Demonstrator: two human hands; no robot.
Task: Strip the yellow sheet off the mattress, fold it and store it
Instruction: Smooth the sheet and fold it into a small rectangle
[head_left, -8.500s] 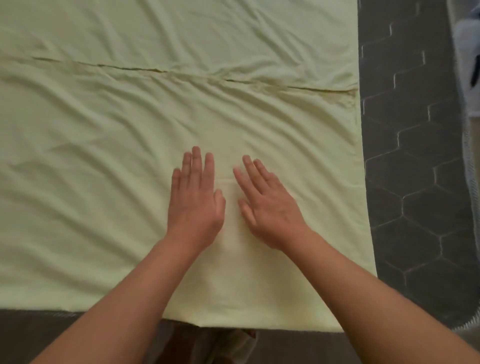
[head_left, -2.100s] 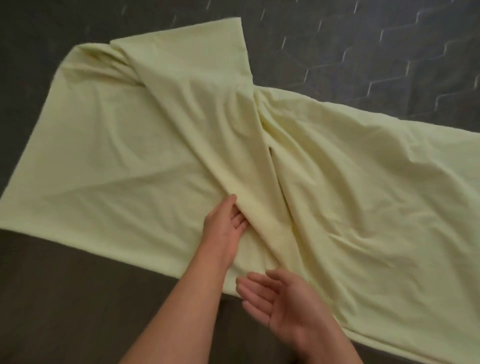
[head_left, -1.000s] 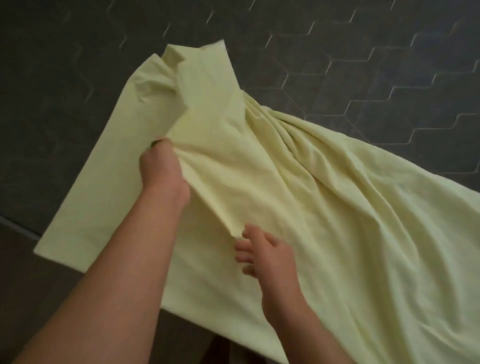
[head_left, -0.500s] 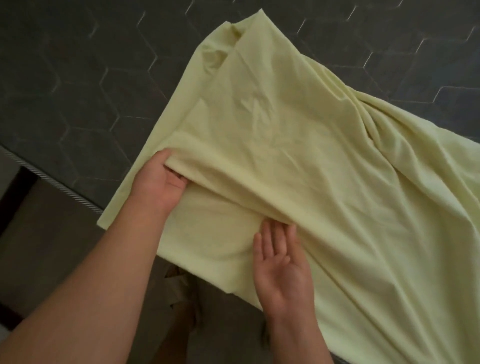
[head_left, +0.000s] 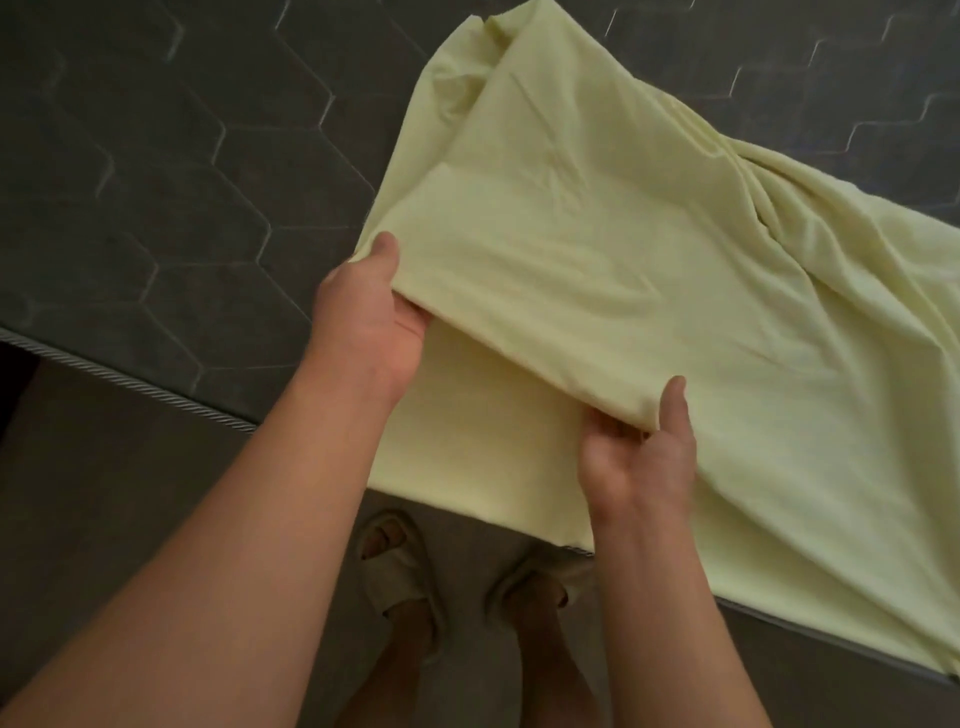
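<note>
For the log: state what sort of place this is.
Probably a bedroom: a bare dark mattress with hexagon quilting and corded edging, a yellow sheet gripped by the left hand and right hand, and slippered feet on the floor.

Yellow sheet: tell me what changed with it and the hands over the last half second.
The right hand, which lay flat and open under the fold, now grips the folded edge of the pale yellow cotton sheet, thumb on top. The fold has been pulled nearer the person. The left hand keeps its grip on the fold's other end. The sheet still lies on the dark grey hexagon-quilted mattress.
</note>
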